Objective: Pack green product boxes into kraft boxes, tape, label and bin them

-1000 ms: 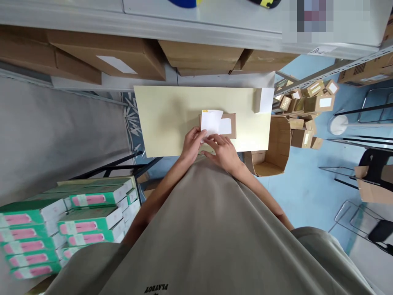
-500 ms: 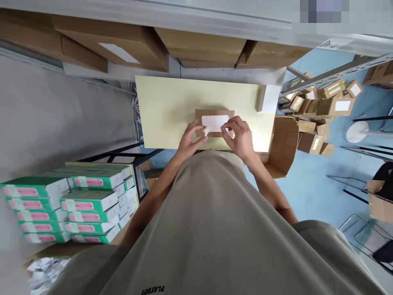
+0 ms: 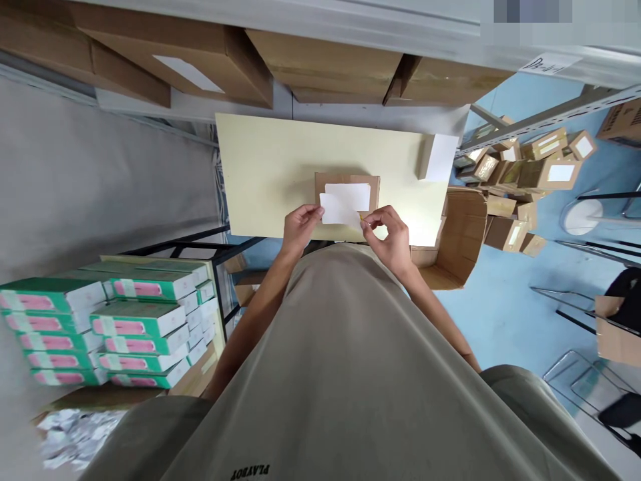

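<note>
A small cardboard box (image 3: pixel 347 178) lies on the pale yellow board, with a white label (image 3: pixel 356 192) on its top. In front of that label, partly covering it, a white paper slip (image 3: pixel 336 208) is held up at a slight tilt. My left hand (image 3: pixel 299 230) pinches the slip's left end between thumb and fingers. At its right end, my right hand (image 3: pixel 388 237) is closed in a pinch, with a tiny yellow bit showing at the fingertips.
The yellow board (image 3: pixel 265 167) carries a white box (image 3: pixel 439 157) at its right end. Large cartons (image 3: pixel 325 67) line the shelf behind. An open carton (image 3: pixel 458 234) stands at the right. Green and white boxes (image 3: pixel 135 327) are stacked at lower left. Small parcels (image 3: pixel 545 174) lie on the floor.
The white slip has come into view in front of the box's label, stretched between both hands. My left hand has moved slightly left and down and closed on the slip's end.
</note>
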Tool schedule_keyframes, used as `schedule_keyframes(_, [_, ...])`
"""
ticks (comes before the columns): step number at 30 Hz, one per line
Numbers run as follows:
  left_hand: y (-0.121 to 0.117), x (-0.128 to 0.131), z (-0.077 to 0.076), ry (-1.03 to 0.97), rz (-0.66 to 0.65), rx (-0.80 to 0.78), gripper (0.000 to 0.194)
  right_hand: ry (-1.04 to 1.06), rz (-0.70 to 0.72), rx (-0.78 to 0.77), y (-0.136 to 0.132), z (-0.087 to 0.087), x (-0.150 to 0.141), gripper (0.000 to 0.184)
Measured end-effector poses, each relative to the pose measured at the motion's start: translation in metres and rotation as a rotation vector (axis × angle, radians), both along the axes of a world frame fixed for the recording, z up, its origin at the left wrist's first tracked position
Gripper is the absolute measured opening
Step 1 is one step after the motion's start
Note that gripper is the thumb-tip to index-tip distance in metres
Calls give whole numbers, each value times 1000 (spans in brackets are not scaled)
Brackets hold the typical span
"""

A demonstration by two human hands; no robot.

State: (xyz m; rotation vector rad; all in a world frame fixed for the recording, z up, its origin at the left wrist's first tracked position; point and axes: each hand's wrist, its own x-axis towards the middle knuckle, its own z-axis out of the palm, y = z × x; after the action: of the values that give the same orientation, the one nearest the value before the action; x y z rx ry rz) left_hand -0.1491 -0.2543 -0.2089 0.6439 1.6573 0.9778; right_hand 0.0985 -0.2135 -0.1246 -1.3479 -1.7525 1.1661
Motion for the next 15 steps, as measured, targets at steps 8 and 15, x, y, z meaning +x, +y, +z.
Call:
schedule_keyframes(8, [31,-8,-36,192,-106,-6,35,-58,-180,-330,53,-105,12,48])
schedule_keyframes(15, [52,-6,-72,270,-104,-41,24,-240,-127,-357,87,-144,6,44])
